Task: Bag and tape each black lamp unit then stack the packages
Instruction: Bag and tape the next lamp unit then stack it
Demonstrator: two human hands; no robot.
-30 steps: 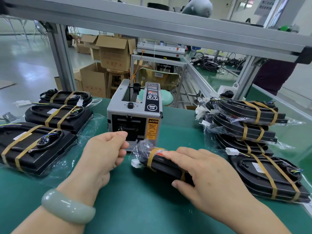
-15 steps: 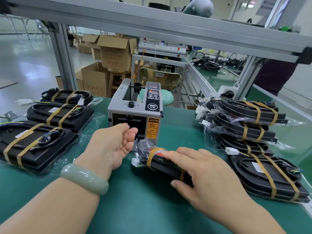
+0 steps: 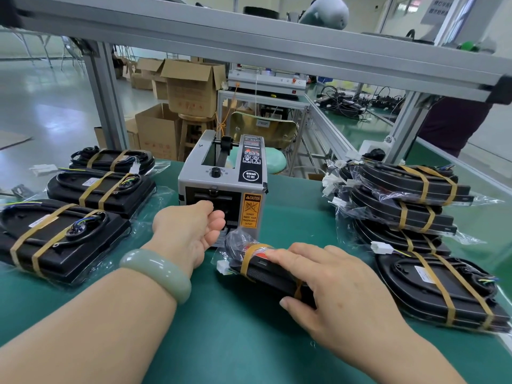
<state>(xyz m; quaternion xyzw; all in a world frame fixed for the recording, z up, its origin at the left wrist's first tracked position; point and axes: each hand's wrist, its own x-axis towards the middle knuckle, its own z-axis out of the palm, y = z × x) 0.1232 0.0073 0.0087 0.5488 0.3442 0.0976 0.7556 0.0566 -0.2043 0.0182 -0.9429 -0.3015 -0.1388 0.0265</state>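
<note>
- While the left hand [image 3: 191, 231] reaches up to the mouth of the grey box-shaped tape machine [image 3: 221, 187], the right hand [image 3: 329, 286] lies flat on top of the black lamp unit in its clear plastic bag [image 3: 266, 270].
- The left hand is half curled, with its fingertips [image 3: 219, 217] right at the dark slot. I cannot tell if it pinches a piece of tape yet.
- The right hand is spread wide and presses the bagged lamp down on the green bench [image 3: 221, 342]. It does not wrap around it.
- The bagged lamp sits just in front of the tape machine, a little to its right. Its long side runs from the machine's front down toward the person's right.
- One brown tape band [image 3: 249, 259] already goes around the end near the machine.
- The slot is just above and left of that end, so I think the left hand only needs a short move down and right to lay new tape.
- Done packages [image 3: 401, 195] are stacked on the right, so the right hand is nearer to them.
- More taped lamps [image 3: 69, 245] lie flat on the left.
</note>
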